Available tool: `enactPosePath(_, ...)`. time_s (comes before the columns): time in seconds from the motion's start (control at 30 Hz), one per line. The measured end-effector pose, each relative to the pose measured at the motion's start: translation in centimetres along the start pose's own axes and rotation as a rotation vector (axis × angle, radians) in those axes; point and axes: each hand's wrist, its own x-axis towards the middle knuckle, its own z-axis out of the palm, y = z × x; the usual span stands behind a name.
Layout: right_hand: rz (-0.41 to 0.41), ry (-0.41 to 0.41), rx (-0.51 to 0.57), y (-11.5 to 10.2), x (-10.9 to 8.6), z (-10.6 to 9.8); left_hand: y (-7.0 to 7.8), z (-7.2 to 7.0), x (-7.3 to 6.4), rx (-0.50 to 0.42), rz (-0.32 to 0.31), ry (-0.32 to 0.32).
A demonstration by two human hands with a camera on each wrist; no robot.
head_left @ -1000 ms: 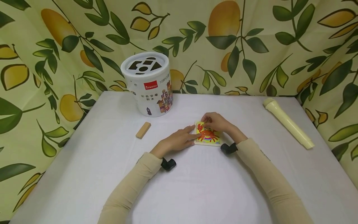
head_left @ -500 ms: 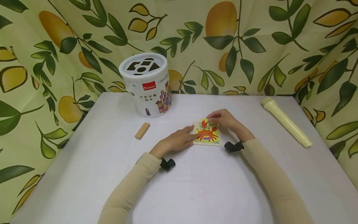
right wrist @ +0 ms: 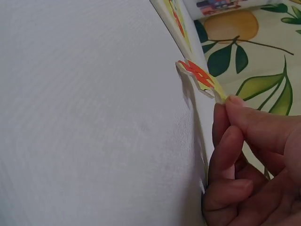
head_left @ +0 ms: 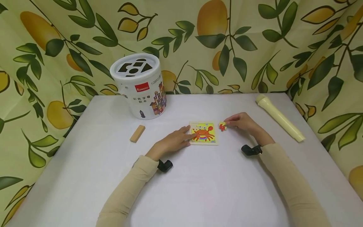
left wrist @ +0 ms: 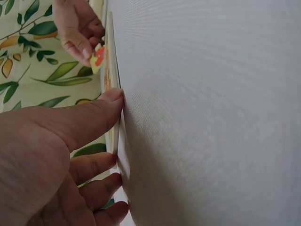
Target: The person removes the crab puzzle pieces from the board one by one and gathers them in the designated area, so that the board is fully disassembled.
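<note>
The right grip [right wrist: 268, 157] pinches a puzzle piece [right wrist: 201, 75] — a printed board [right wrist: 177, 24] lies beyond.

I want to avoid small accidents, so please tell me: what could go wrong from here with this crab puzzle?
The right hand pinches the loose piece by one end only, so it might slip.
The left hand touches the crab puzzle, so a push might shift it.
</note>
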Motion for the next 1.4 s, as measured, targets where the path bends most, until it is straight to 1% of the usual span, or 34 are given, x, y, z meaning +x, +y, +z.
enactPosePath(0.2,-0.059,0.036,-0.019,-0.6,0.5,0.1,-0.1,-0.5,-0.2,-0.005,0.0,0.017)
enactPosePath(0.37,-0.06,0.069,-0.042,-0.9,0.9,0.2,-0.1,-0.9,-0.3,0.001,0.002,0.032)
enactPosePath(0.63,-0.067,0.097,-0.039,-1.7,0.9,0.0,-0.3,-1.6,-0.5,0.025,0.036,0.052)
enactPosePath(0.73,-0.093,0.094,-0.035,-2.3,0.9,0.2,-0.4,-1.8,-0.5,0.032,0.035,0.047)
enactPosePath(0.8,-0.133,0.089,-0.041,-3.1,0.9,0.7,-0.4,-1.9,-0.4,0.03,0.033,0.044)
enactPosePath(0.87,-0.186,0.069,-0.044,-4.2,0.9,1.4,-0.4,-2.0,-0.4,0.028,0.029,0.038)
enactPosePath(0.93,-0.257,0.047,-0.068,-5.2,0.7,2.3,-0.3,-2.0,-0.3,0.029,0.031,0.035)
enactPosePath(1.0,-0.329,0.023,-0.107,-6.2,0.5,3.2,-0.2,-1.9,-0.2,0.031,0.038,0.036)
enactPosePath(1.1,-0.405,-0.007,-0.181,-7.1,0.3,4.6,-0.1,-1.4,-0.2,0.032,0.041,0.038)
enactPosePath(1.17,-0.429,-0.034,-0.227,-7.3,0.2,5.5,0.0,-1.0,-0.3,0.024,0.03,0.033)
enactPosePath(1.3,-0.442,-0.103,-0.287,-7.1,0.0,6.8,0.1,-0.1,-0.6,0.018,0.016,0.017)
enactPosePath(1.4,-0.449,-0.121,-0.31,-7.0,-0.2,7.3,0.2,0.4,-0.7,0.033,0.018,0.016)
